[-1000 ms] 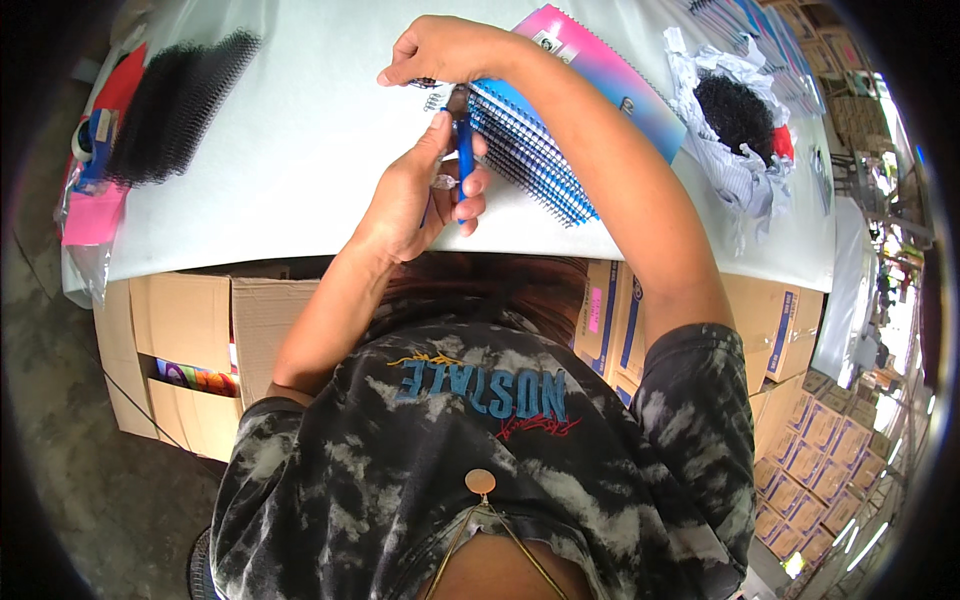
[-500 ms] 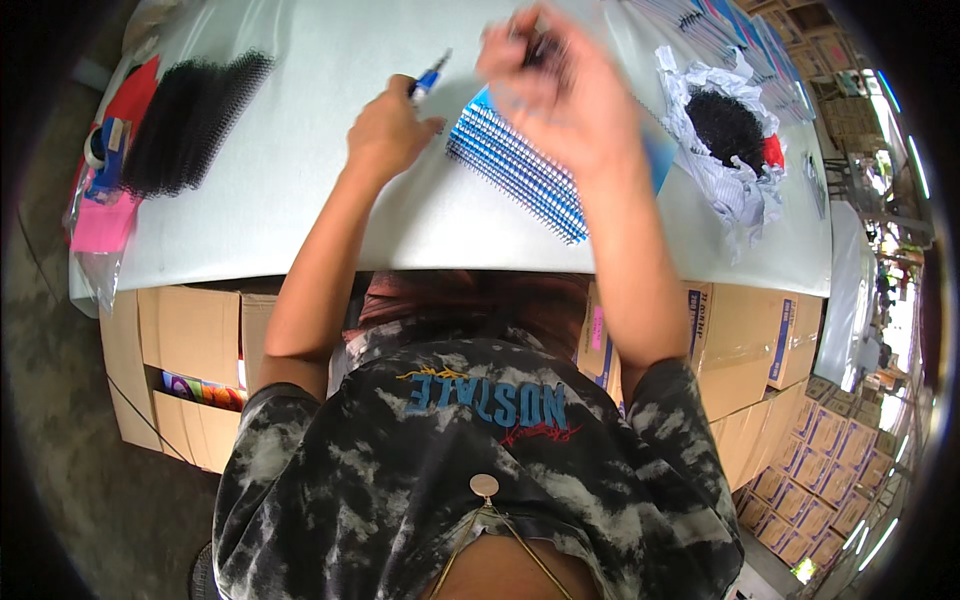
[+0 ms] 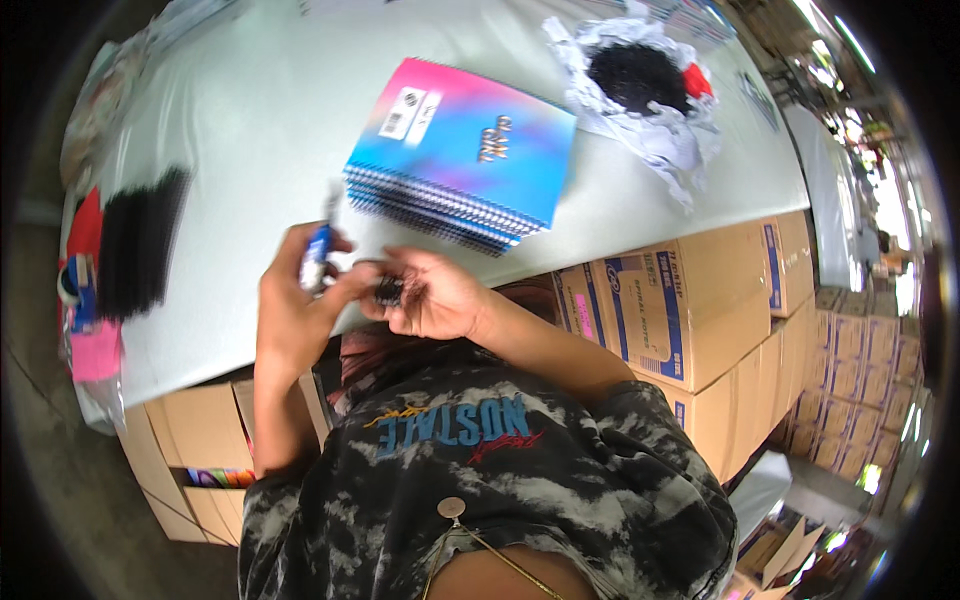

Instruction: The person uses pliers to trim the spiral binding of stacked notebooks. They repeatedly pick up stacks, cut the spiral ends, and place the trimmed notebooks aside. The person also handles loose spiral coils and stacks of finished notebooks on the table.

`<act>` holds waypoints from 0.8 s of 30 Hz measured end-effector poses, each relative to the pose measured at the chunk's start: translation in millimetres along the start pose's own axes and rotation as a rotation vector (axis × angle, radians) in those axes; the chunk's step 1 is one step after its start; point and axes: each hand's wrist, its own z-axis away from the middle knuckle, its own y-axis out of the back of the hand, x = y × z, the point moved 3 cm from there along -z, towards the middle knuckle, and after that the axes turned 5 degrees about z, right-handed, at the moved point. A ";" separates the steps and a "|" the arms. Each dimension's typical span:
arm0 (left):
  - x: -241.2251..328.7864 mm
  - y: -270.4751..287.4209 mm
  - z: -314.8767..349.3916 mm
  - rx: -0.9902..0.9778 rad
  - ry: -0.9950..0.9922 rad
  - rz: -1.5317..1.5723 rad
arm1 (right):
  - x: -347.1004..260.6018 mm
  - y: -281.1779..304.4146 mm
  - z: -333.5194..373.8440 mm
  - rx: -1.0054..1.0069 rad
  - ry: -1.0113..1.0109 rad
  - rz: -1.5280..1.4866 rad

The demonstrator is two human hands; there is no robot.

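Observation:
My left hand is closed around a slim blue-and-white tool with a narrow grey tip pointing away from me; motion blur hides its exact kind. Its thumb and fingertips meet my right hand. That hand is cupped, palm up, around a small clump of black curly pieces, too small to make out singly. Just beyond both hands lies a neat stack of spiral notebooks with a pink-and-blue cover, bound edges toward me. Neither hand touches the stack.
Crumpled white paper cradles a black tangle at the far right, beside something red. On the left lie black spiral coils, a blue tape dispenser and a pink packet. Cardboard boxes stand below the table edge.
My right hand has come down from above the notebooks toward my body and turned palm up. My left hand has drawn nearer with the tool. The whole view has shifted and tilted.

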 end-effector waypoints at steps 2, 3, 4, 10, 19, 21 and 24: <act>-17.3 13.0 1.8 0.192 -0.019 0.064 | -4.9 -24.9 14.1 0.014 -0.075 0.103; -18.5 18.1 3.6 0.228 0.006 0.170 | -16.1 -46.4 28.1 -0.002 0.047 0.213; -17.3 25.0 9.2 0.280 0.038 0.266 | -30.2 -71.0 43.9 -0.026 0.152 0.322; -25.8 16.4 19.8 0.246 0.045 0.267 | -242.7 -149.9 197.8 0.419 1.519 0.757; -39.8 2.7 32.7 0.222 0.128 0.311 | -321.1 -80.9 266.9 0.955 1.444 0.581; -40.9 2.9 32.1 0.217 0.134 0.333 | -308.8 -84.5 260.7 1.013 1.556 0.600; -45.5 3.2 25.4 0.162 0.129 0.462 | -257.7 -119.8 225.3 1.041 1.799 0.865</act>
